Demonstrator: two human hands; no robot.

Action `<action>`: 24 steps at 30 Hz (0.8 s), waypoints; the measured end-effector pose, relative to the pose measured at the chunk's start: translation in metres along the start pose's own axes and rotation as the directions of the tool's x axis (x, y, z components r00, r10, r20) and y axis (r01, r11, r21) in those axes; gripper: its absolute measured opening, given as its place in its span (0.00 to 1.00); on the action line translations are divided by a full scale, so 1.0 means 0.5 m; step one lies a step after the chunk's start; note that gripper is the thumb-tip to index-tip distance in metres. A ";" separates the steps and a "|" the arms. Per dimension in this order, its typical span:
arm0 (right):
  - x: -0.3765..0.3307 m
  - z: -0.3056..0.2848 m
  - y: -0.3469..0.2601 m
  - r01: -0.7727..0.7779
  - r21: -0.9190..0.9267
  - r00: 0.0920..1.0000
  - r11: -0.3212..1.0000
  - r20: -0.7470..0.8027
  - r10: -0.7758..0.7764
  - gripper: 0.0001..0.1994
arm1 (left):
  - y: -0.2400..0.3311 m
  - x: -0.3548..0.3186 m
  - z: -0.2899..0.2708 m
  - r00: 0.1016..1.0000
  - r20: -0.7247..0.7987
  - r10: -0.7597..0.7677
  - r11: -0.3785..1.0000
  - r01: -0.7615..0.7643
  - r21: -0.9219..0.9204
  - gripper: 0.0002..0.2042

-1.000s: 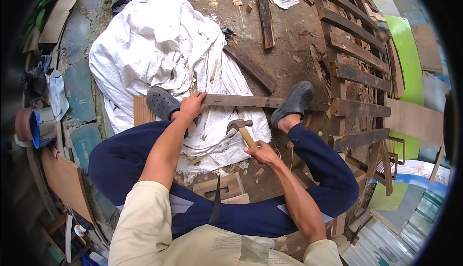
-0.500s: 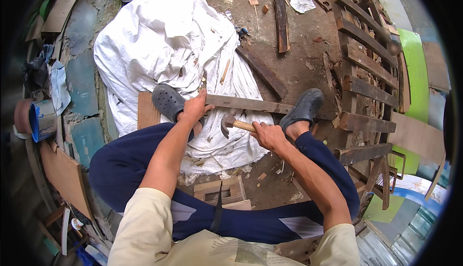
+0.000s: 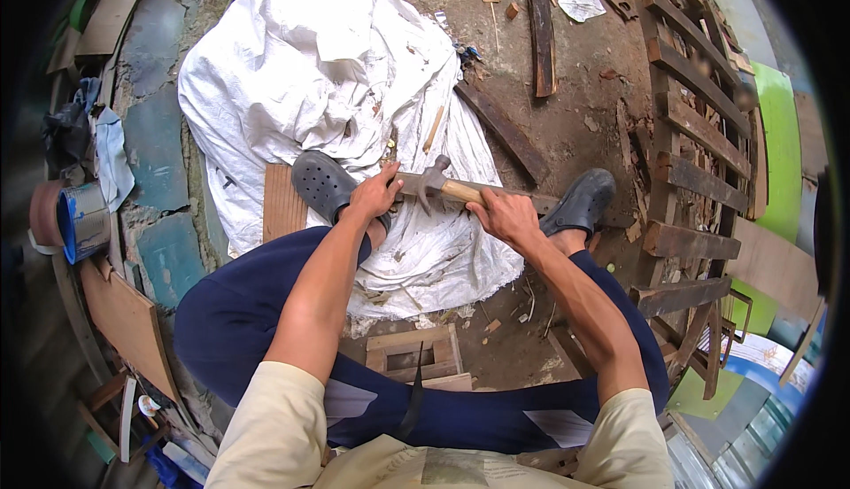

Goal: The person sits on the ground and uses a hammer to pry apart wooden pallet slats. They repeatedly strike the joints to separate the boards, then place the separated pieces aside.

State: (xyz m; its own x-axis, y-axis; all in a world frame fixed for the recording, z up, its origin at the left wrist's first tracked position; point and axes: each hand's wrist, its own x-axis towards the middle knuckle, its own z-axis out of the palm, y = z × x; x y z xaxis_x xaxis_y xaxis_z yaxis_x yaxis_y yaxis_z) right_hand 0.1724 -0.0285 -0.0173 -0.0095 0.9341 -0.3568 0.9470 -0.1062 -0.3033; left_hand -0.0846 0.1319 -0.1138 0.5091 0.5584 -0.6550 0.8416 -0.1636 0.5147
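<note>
My right hand (image 3: 509,214) is closed round the wooden handle of a claw hammer (image 3: 434,181). Its metal head lies over a narrow wooden plank (image 3: 546,204), close to my left hand; whether it touches the wood I cannot tell. My left hand (image 3: 376,192) grips the plank's left part, fingers over its edge. The plank spans between my two dark clogs, running behind or under the right clog (image 3: 580,201). The left clog (image 3: 322,183) rests beside a flat brown board (image 3: 283,201) on the white sheet (image 3: 292,73).
A slatted wooden pallet (image 3: 699,166) stands along the right. Loose dark planks (image 3: 505,130) lie on the dirt floor ahead. A small wooden frame (image 3: 414,353) sits between my legs. At the left is a blue-and-white can (image 3: 84,223), near a leaning board (image 3: 124,329).
The hammer has moved up from the plank's near side to over the plank, its head now closer to my left hand. My left hand stays on the plank. The whole view has shifted slightly.
</note>
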 end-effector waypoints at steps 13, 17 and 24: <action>-0.036 0.013 0.002 0.244 -0.059 0.966 0.968 -0.070 -0.248 0.20 | -0.003 0.005 -0.005 0.996 -0.084 0.039 0.991 -0.049 -0.122 0.27; -0.071 0.010 -0.012 0.561 -0.080 0.818 0.824 -0.100 -0.567 0.19 | -0.005 0.003 -0.001 0.994 -0.086 0.064 0.990 -0.074 -0.119 0.27; -0.054 0.021 -0.049 0.070 0.040 0.984 0.997 -0.169 -0.062 0.20 | -0.009 0.014 -0.001 0.993 -0.098 0.071 0.979 -0.088 -0.184 0.26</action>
State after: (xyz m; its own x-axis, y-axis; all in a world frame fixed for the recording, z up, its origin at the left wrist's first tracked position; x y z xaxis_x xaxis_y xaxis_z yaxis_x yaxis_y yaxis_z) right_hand 0.1460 -0.0547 -0.0094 -0.0136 0.9831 -0.1825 0.9304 -0.0545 -0.3624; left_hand -0.0850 0.1370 -0.1201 0.5476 0.6224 -0.5592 0.7456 -0.0597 0.6637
